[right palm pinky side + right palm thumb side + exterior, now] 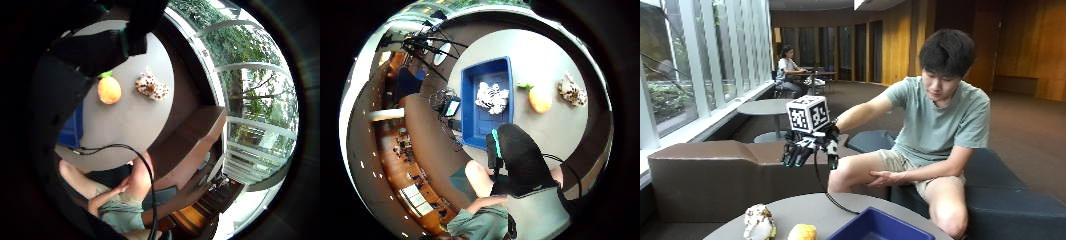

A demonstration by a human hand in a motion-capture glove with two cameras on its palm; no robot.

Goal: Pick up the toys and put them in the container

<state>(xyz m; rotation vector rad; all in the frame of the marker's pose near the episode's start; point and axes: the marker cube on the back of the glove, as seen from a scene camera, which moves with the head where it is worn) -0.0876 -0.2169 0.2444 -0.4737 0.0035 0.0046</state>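
My gloved right hand (pixel 810 148) hangs in the air above the round grey table (pixel 806 210), fingers pointing down, relaxed and empty. Below it on the table lie a spotted white-and-brown toy (pixel 758 222) and an orange fruit toy (pixel 802 232) with a green leaf. Both show in the palm views, the orange toy (pixel 109 90) beside the spotted toy (pixel 151 86). The blue container (pixel 879 226) stands next to them at the table's near edge and holds a white toy (pixel 492 96). The glove's thumb (pixel 517 150) shows over the container's end.
A brown bench (pixel 706 175) runs behind the table along the windows. The seated person's bare left hand (pixel 883 178) rests on a knee beside the table. Another round table (pixel 766 106) stands farther back.
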